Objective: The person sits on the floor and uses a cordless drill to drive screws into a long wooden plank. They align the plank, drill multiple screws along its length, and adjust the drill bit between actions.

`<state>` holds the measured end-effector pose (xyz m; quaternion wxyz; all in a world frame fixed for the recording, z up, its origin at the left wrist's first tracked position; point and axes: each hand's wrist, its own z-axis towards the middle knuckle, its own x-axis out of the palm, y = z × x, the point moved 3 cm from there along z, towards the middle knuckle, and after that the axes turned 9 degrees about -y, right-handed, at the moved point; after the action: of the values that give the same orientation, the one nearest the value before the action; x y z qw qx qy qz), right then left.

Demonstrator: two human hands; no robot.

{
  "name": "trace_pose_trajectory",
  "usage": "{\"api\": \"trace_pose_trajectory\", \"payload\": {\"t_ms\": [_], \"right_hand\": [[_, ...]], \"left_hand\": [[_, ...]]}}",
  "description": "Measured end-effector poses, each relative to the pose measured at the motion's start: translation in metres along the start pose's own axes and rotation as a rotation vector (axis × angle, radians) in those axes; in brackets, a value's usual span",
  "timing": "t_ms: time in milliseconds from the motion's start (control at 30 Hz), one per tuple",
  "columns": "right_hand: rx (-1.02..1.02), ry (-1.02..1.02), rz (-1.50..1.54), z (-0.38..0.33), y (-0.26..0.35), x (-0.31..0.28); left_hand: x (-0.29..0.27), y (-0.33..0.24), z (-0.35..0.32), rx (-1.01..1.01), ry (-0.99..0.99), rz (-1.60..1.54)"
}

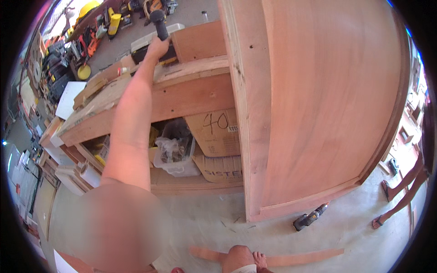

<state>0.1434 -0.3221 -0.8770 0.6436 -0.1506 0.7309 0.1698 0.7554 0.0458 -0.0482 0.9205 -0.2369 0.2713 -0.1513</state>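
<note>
My left arm stretches forward over the workbench. At its end my left hand [158,47] is closed round a dark grey tool [160,27] with a rounded end and a thick shaft; its exact kind is unclear. Just beneath that hand lies a black toolbox [170,55] with a light lid, on the wooden workbench [191,68]. To the right rises a large wooden panel [327,100] in a frame, near the bench. My right hand is out of view. A smeared patch covers the lower left, by my arm.
A cordless drill [310,217] lies on the floor by the panel's lower edge. Cardboard boxes [214,136] and a plastic bin [175,166] fill the bench shelf. A thin wood strip [305,258] lies by my foot. Another person's legs [403,191] stand at right.
</note>
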Motion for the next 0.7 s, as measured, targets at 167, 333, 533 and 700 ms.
{"api": "trace_pose_trajectory", "payload": {"t_ms": [167, 333, 533, 700], "right_hand": [[0.002, 0.0, 0.002, 0.004, -0.002, 0.005], [-0.026, -0.008, -0.029, 0.011, -0.001, 0.01], [-0.036, 0.002, -0.097, 0.002, -0.006, 0.034], [-0.045, -0.183, 0.055, 0.002, -0.003, 0.026]], "left_hand": [[0.003, -0.001, -0.005, -0.019, 0.003, 0.108], [-0.037, 0.012, -0.023, -0.126, -0.21, -0.072], [-0.105, 0.03, -0.056, -0.134, -0.372, -0.664], [-0.171, 0.043, -0.077, -0.281, -0.499, -0.874]]}}
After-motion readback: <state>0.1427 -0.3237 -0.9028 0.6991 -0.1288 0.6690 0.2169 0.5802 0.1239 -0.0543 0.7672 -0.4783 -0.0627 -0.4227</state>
